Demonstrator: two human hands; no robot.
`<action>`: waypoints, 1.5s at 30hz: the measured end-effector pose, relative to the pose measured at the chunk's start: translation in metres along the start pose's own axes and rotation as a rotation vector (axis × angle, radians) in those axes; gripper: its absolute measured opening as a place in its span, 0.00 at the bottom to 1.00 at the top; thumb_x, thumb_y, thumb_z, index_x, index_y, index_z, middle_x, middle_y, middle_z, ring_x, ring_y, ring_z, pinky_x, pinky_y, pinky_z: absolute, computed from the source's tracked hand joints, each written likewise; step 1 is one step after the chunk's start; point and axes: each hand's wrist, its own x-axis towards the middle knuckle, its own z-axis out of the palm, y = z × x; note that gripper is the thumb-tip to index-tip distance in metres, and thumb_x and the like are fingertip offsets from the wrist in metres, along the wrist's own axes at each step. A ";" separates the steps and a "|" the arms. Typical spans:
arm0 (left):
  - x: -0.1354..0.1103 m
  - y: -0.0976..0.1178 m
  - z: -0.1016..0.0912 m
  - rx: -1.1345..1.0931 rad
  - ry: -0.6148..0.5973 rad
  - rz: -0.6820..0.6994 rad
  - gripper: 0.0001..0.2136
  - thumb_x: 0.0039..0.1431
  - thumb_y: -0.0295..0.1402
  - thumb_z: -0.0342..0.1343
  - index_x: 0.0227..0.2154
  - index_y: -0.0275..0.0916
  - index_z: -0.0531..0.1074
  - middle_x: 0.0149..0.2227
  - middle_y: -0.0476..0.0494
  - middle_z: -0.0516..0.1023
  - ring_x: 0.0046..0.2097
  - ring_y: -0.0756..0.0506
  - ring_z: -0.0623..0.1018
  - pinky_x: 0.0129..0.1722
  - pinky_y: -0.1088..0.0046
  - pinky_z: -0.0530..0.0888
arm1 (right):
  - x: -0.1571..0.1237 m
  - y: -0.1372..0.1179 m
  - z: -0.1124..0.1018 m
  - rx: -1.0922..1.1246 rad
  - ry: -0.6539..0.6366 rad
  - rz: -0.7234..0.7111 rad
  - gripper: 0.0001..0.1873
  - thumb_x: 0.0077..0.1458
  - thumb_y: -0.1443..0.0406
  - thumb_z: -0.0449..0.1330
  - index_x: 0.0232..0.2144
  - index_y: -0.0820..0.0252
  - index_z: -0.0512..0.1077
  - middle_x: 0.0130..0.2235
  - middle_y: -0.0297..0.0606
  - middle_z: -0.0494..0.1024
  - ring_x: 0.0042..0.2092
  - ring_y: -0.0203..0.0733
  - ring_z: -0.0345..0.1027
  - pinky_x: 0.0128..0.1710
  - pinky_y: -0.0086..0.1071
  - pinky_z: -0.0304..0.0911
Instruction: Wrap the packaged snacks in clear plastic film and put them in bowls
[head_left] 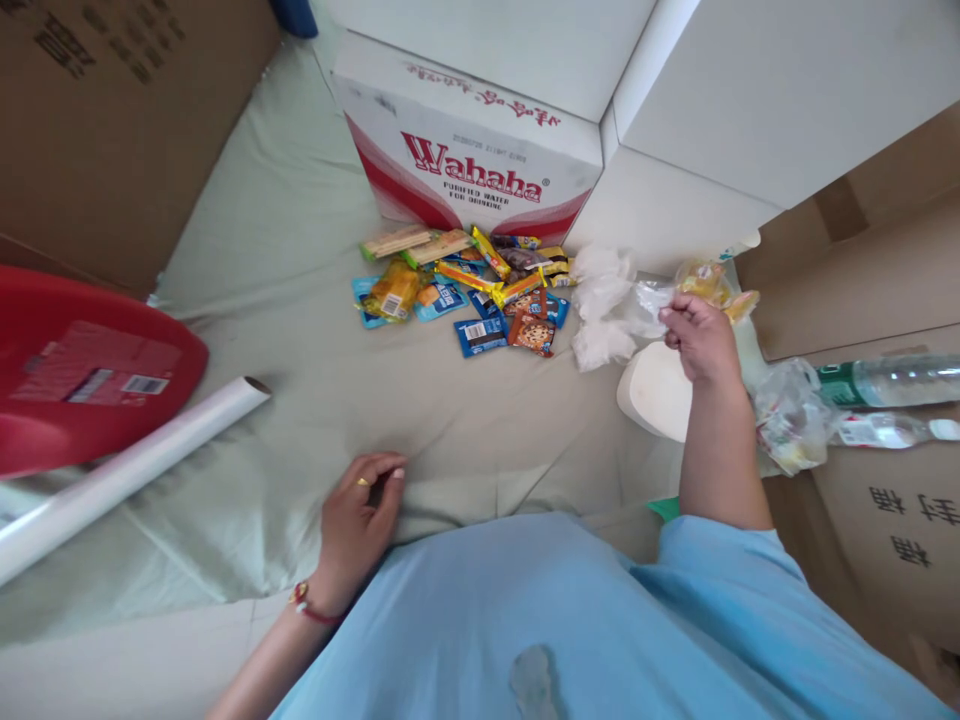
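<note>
Behind snack packets [444,297], Wahaha box [480,165] stands; near white tub [654,392], right fingers [679,320] pinch clear plastic [646,303]; left fingers [381,463] curled together.

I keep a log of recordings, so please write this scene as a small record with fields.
Left hand: loosely curled, nothing visible inside
Right hand: pinching clear thin plastic bag
Colourful wrapped snacks: in front of white-and-red cardboard box
Left side: large red glossy package, long white roll
Right side: two clear plastic bottles
</note>
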 end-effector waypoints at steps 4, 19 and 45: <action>0.023 0.036 0.005 -0.320 -0.148 -0.215 0.17 0.69 0.50 0.54 0.39 0.42 0.79 0.36 0.45 0.80 0.38 0.45 0.78 0.41 0.68 0.76 | -0.073 -0.021 0.037 0.376 -0.123 0.091 0.19 0.50 0.49 0.70 0.38 0.49 0.71 0.27 0.28 0.67 0.23 0.33 0.52 0.23 0.30 0.53; 0.061 0.094 0.068 -1.095 -0.642 -0.636 0.24 0.40 0.47 0.78 0.34 0.38 0.76 0.33 0.48 0.77 0.35 0.49 0.76 0.38 0.71 0.75 | -0.165 -0.006 0.130 0.690 -0.340 0.237 0.18 0.49 0.49 0.75 0.35 0.51 0.78 0.32 0.32 0.76 0.33 0.39 0.67 0.36 0.33 0.65; 0.019 0.042 0.034 -0.600 -0.002 -0.384 0.14 0.52 0.40 0.66 0.39 0.40 0.74 0.38 0.47 0.77 0.39 0.47 0.76 0.42 0.70 0.73 | -0.189 -0.024 0.156 0.714 -0.331 0.412 0.24 0.41 0.48 0.77 0.29 0.55 0.75 0.28 0.29 0.71 0.23 0.30 0.52 0.22 0.28 0.47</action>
